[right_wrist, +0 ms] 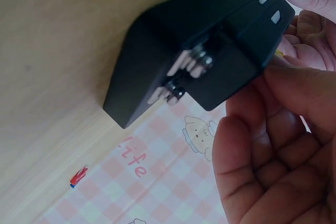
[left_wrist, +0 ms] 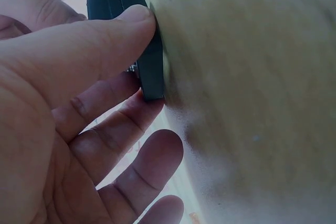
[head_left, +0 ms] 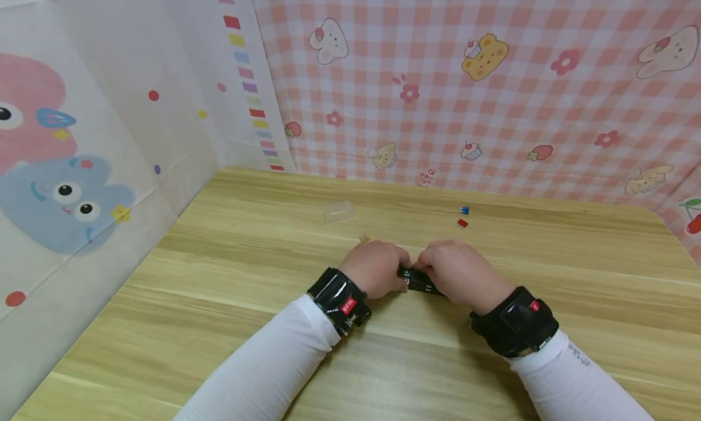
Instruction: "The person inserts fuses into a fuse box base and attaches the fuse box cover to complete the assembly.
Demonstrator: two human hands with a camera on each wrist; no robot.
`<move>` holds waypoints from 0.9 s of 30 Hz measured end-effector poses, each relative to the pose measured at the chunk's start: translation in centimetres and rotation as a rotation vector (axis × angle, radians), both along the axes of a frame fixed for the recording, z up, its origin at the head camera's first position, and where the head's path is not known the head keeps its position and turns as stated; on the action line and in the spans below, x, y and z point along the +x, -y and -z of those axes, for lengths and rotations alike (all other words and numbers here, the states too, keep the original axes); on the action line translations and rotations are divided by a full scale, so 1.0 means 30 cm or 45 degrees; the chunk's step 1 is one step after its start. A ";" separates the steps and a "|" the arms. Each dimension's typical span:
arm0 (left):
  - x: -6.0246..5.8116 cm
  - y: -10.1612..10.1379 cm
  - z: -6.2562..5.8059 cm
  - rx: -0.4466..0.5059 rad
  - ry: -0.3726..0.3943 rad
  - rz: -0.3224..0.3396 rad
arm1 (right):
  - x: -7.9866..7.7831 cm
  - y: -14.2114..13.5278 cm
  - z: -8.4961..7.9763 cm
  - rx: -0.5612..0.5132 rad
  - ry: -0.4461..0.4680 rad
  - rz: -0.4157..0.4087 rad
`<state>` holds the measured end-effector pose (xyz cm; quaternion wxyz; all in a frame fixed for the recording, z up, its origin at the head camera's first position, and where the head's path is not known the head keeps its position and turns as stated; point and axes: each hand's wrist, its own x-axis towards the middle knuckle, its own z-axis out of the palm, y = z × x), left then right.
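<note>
Both hands work on a small black fuse box (head_left: 420, 281) low over the table, with metal screw terminals (right_wrist: 189, 69) on one side and pale marks on it. My left hand (head_left: 378, 267) pinches its left end; in the left wrist view the thumb (left_wrist: 115, 35) lies across it, two fingers are behind, and the others curl free. My right hand (head_left: 459, 272) has thumb and forefinger at the box's edge, the other fingers curled in. A sliver of yellow (right_wrist: 280, 53) shows beside the right thumb; what it belongs to I cannot tell.
Small yellow blade fuses (head_left: 364, 238) lie just beyond the left hand, partly hidden by it. Farther back are a clear plastic cover (head_left: 339, 212), a blue blade fuse (head_left: 464, 210) and a red one (head_left: 462, 223). A checked cloth (head_left: 416, 123) hangs along the table's back edge.
</note>
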<state>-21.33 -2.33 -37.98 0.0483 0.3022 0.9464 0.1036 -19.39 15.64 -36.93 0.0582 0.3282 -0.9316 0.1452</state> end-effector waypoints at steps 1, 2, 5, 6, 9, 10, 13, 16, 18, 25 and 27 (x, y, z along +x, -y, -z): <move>0.001 0.000 -0.001 0.000 0.000 0.000 | 0.000 0.000 0.000 0.001 -0.003 0.000; 0.001 0.000 -0.002 -0.001 0.001 -0.001 | 0.000 -0.001 0.001 0.001 -0.004 0.000; 0.003 0.000 -0.005 -0.003 0.005 -0.005 | -0.001 -0.002 0.001 -0.003 -0.006 -0.003; 0.003 0.000 -0.005 -0.003 0.007 -0.007 | -0.002 -0.001 0.002 -0.004 -0.006 -0.004; 0.004 -0.001 -0.006 0.001 0.011 -0.009 | -0.004 -0.001 0.003 -0.003 -0.003 -0.003; 0.004 -0.001 -0.006 0.001 0.010 -0.008 | -0.005 0.000 0.003 -0.004 0.000 -0.001; 0.004 -0.001 -0.005 0.002 0.007 -0.009 | -0.005 0.001 0.003 0.000 0.004 0.004; 0.004 -0.001 -0.006 -0.002 0.006 -0.009 | -0.004 0.001 0.003 0.006 0.001 0.006; 0.004 -0.001 -0.007 -0.001 0.009 -0.009 | -0.004 0.001 0.003 0.010 -0.004 0.004; 0.004 -0.002 -0.007 0.003 0.012 -0.011 | -0.004 -0.001 0.004 -0.008 -0.008 -0.010; 0.004 -0.002 -0.007 0.001 0.012 -0.010 | -0.004 -0.001 0.004 -0.010 -0.011 -0.015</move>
